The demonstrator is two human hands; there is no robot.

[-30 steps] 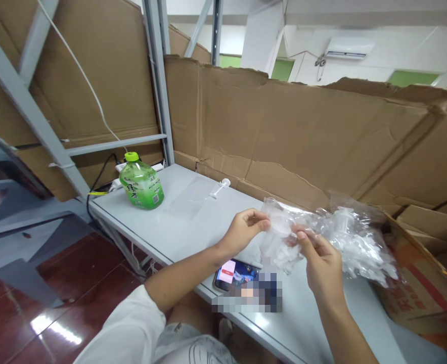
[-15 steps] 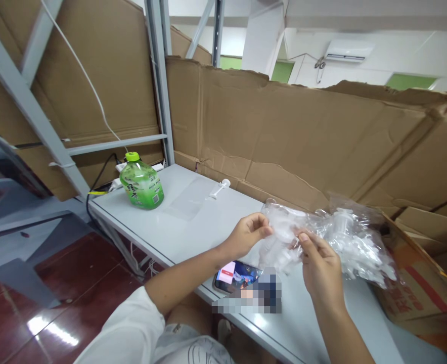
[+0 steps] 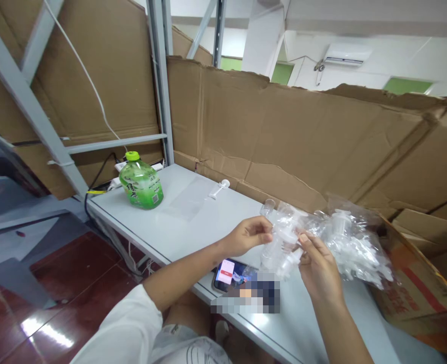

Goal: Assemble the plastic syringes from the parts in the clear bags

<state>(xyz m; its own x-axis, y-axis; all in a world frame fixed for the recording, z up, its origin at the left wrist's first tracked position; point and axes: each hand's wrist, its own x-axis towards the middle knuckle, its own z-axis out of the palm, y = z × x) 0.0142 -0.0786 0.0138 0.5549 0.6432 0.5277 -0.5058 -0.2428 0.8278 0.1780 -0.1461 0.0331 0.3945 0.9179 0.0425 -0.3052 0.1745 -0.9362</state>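
Pinching translucent round piece (image 3: 285, 235) by its right edge in right hand (image 3: 321, 269), with narrow-fingered left hand (image 3: 248, 236) at opposite edge, hold there unclear, near clear plastic parts (image 3: 289, 263).

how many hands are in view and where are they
2: the left hand and the right hand, both above the table, with white plastic pieces between them; no other hand shows.
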